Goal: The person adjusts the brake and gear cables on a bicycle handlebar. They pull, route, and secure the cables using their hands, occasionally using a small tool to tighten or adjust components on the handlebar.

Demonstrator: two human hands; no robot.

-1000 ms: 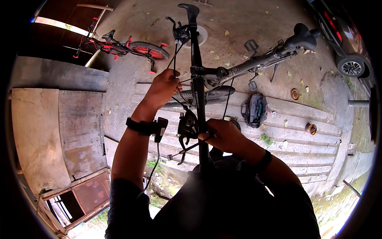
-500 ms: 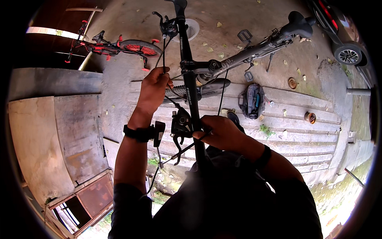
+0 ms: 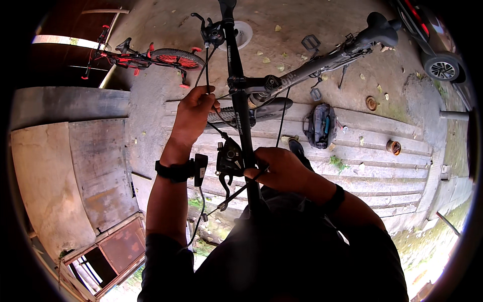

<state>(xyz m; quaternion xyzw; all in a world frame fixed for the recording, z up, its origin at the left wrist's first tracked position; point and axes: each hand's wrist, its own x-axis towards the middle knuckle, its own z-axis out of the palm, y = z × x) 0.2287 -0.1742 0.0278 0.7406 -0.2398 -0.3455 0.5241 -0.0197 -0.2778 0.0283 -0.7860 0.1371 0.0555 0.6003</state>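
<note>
A black bicycle handlebar (image 3: pixel 241 118) runs from the top of the view down toward my body. My left hand (image 3: pixel 193 113) is closed, pinching a thin black control cable (image 3: pixel 207 75) beside the stem. My right hand (image 3: pixel 282 168) is closed around the handlebar, its thumb next to the brake lever and shifter unit (image 3: pixel 230 157); its fingertips are partly hidden. A thin dark rod-like piece (image 3: pixel 235 192) slants from near my right thumb across the bar to the lower left. At the far end sits a second brake lever unit (image 3: pixel 213 33).
The grey bicycle frame (image 3: pixel 299 73) reaches to a black saddle (image 3: pixel 383 31). An open dark bag (image 3: pixel 320 126) and a rusty tin (image 3: pixel 393 147) stand on concrete steps (image 3: pixel 382 173). A red and black bicycle (image 3: pixel 176 59) lies far left; a car (image 3: pixel 438 63) is far right.
Both hands keep their places on the cable and handlebar. The view has shifted slightly, and the cord hanging by my left wrist has swung a little.
</note>
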